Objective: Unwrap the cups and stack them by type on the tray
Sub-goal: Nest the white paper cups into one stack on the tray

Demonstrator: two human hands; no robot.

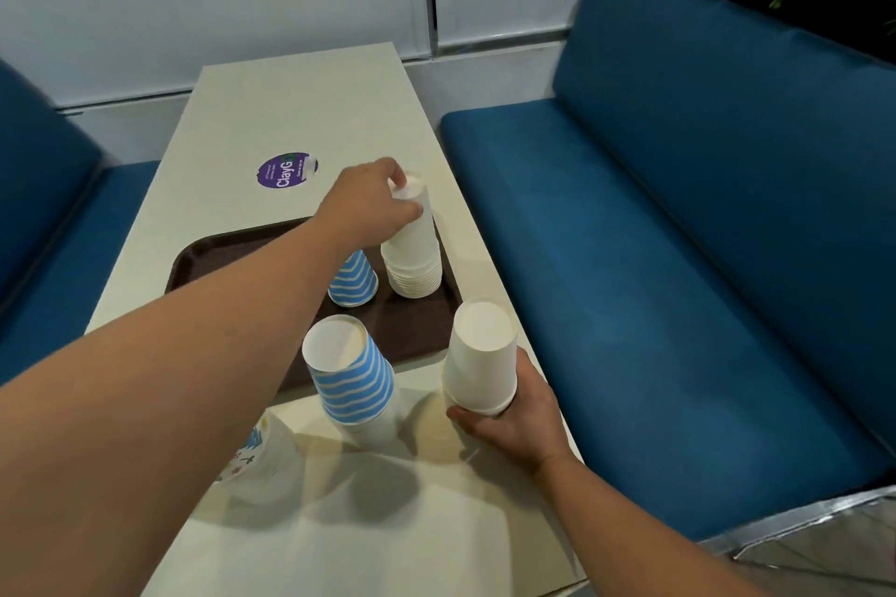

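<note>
- A pale table (271, 112) runs between blue benches (679, 233); a brown tray (208, 257) lies under the person's outstretched left arm.
- The left hand (368, 204) clasps the top of a tall white cup stack (413, 252) standing on the tray's far corner.
- The right hand (509, 417) grips a shorter white cup bundle (480, 354) from below, held nearer than the tray.
- A striped blue cup (353, 281) sits upside down on the tray beside the left wrist; a second striped stack (351, 373) stands between the two forearms.
- The step looks like merging white cups: next, the bundle likely needs lifting and seating squarely on the tall stack while the left hand steadies it.
- A patterned item (252, 451) under the left forearm is mostly hidden; whether any wrap remains on the cups is hard to tell.
</note>
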